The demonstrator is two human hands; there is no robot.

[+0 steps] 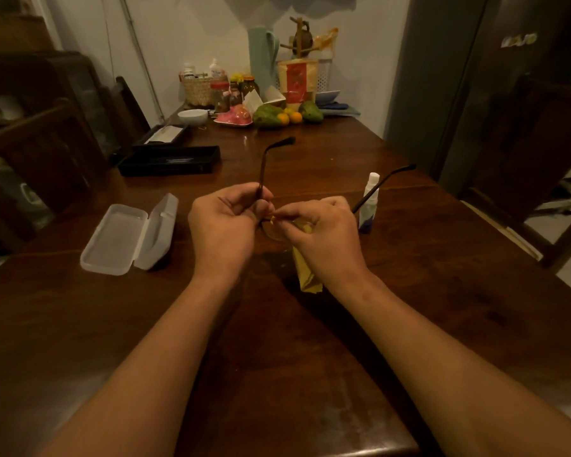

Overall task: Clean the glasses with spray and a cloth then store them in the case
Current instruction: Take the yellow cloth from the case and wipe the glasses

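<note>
The scene was dim and amber-toned — the far wall (185, 34) was the brightest part. The wooden table (310, 166) carried dull sheen near its front edge, and a soft shadow pooled beneath the left hand (223, 225) and right hand (323, 235). Edges bowed outward — corners were dark, grainy, soft.

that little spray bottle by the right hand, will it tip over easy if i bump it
Probably: the spray bottle stands upright, tall and narrow on a small base, so a nudge could topple it. Once down, its round body would likely roll on the smooth table. It looks small and plastic, so probably light.
</note>
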